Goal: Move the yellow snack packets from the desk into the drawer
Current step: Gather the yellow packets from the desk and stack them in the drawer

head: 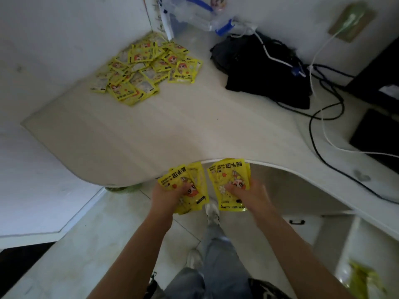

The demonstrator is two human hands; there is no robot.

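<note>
A heap of several yellow snack packets (146,67) lies at the far left corner of the white desk (151,137). My left hand (166,195) grips a fanned stack of yellow packets (190,180) just off the desk's front edge. Beside it, my right hand (250,195) grips a second stack of yellow packets (231,175), thumb on top. The open white drawer (345,244) is at the lower right, with yellow packets in the drawer (364,279), blurred.
A black bag (265,70) with black and white cables (323,108) sits at the back right of the desk. Clear plastic bags (194,16) stand in the far corner. A dark device (380,134) lies at the right edge. My legs and shoes are over the tiled floor below.
</note>
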